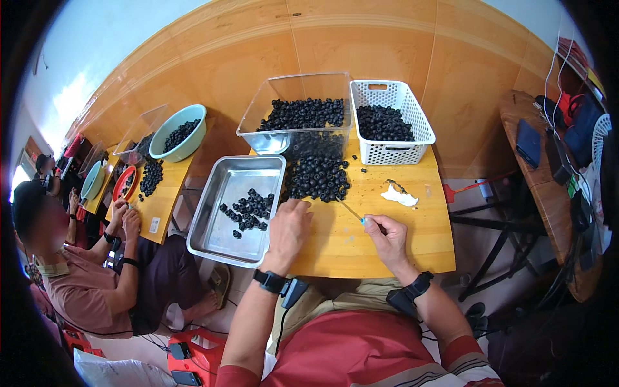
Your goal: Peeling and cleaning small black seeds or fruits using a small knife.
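Note:
My right hand [388, 240], at the table's front right, is closed on a thin stick-like tool [350, 209]. A bit of blue shows at the thumb, and the tool's far end points toward a pile of small black round parts [316, 179]. My left hand [290, 226] is at the pile's near edge with its fingers curled down; what they hold, if anything, is hidden. Beside it on the left, a shallow metal tray [213, 226] holds loose black parts [248, 209], several with a visible hole. A clear plastic bin [248, 119] behind the pile holds more of them.
A white perforated basket [390, 153] of black parts stands back right on the wooden table [412, 238]. Near it lie a torn white scrap [400, 195] and dark crumbs. At left, a person [90, 277] works beside a green basin [187, 151]. A brown table [535, 187] stands right.

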`<state>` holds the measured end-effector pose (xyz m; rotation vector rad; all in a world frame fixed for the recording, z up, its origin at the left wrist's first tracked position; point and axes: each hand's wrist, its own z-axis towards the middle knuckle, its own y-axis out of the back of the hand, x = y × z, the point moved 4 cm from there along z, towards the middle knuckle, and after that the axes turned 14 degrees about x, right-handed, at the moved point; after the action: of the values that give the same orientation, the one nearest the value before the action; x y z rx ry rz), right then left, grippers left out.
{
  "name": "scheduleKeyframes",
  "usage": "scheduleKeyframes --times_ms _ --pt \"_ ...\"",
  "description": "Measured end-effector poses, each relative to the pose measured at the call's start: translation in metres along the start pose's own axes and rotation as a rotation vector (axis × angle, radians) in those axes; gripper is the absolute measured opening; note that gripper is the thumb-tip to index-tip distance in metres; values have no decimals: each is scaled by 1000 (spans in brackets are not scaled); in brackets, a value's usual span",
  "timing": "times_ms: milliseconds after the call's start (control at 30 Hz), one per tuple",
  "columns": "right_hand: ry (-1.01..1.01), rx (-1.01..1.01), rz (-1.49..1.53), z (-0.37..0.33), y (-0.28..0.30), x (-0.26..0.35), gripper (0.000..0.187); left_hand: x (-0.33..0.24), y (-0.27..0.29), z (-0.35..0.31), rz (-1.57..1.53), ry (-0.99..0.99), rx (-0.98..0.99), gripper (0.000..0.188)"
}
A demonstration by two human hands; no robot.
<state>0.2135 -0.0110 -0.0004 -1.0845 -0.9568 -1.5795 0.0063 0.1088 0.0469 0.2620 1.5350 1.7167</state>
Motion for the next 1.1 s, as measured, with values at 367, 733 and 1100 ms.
scheduleKeyframes --times_ms 367,733,1100 --pt "-23 -7 -21 0 2 0 26 -19 -29 36 134 -66 46 27" --pt "-27 -5 -17 0 3 0 26 -10 -35 27 92 -69 108 13" --pt "-17 -19 -7 0 1 3 27 3 -29 -12 -833 138 -58 19"
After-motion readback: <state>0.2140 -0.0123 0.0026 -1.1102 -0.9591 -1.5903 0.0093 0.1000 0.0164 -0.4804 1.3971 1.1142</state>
